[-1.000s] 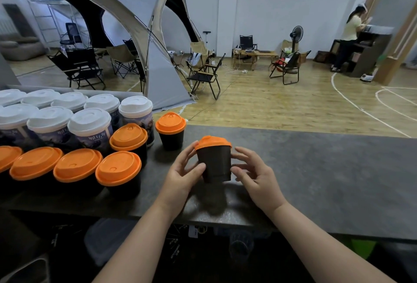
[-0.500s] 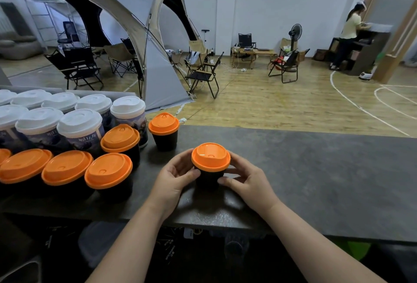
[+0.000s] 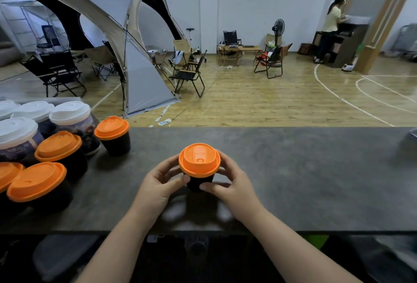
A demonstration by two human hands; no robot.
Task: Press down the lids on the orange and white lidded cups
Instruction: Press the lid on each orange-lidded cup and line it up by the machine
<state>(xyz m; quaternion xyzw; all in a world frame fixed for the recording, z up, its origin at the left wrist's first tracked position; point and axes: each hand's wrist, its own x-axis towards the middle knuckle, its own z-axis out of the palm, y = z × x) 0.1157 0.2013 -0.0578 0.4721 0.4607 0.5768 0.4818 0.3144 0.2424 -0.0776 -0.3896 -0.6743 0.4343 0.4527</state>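
Both hands steady a dark cup [image 3: 198,183] standing on the grey tabletop [image 3: 304,169], near its front edge at the middle of the view; the left hand [image 3: 158,189] and the right hand [image 3: 234,189] each have their grip closed round the cup's body, thumbs on the near side, fingers curled behind it just under the orange lid [image 3: 199,160]; the lid sits on the cup with no finger on its top; whether it is fully seated cannot be told. Well apart to the left stands a cluster of other cups; the orange-lidded cups [image 3: 37,181] fill the near rows, one of them alone at the cluster's right end; the white-lidded cups [image 3: 70,113], with printed sides, stand packed close behind them. Beyond the tabletop lies a wooden floor [image 3: 259,102] with a grey tent [image 3: 144,79], folding chairs [image 3: 189,75], a fan [image 3: 278,29] and a second person [image 3: 330,25] standing at the far wall.
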